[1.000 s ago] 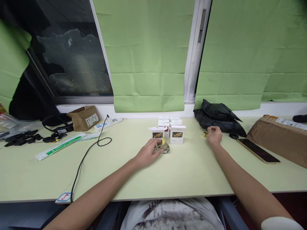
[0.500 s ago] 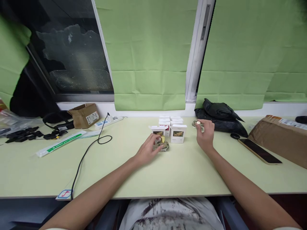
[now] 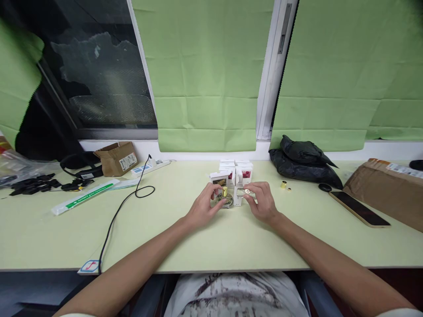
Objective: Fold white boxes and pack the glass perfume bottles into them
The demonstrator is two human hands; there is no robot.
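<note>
My left hand (image 3: 204, 204) has its thumb and fingers curved around a round clear glass perfume bottle (image 3: 226, 202) with a gold cap, which rests on the table. Just to the right, my right hand (image 3: 262, 202) grips a second glass perfume bottle (image 3: 243, 193) by its side, tilted so that its round gold neck faces me. Behind that bottle stands a white box (image 3: 237, 200), partly hidden. Another white box with a plant picture (image 3: 219, 178) is behind my left fingers. More white boxes (image 3: 243, 165) form rows at the back.
Two small gold pieces (image 3: 283, 184) lie right of my right hand. Farther right are a black plastic bag (image 3: 304, 163), a phone (image 3: 358, 208) and a brown parcel (image 3: 386, 189). On the left, a black cable (image 3: 114, 215) crosses the table near an open carton (image 3: 117, 159).
My right hand has come left with its bottle, from beside the black bag to the front white box. That uncovers the small gold pieces. My left hand stays at its bottle.
</note>
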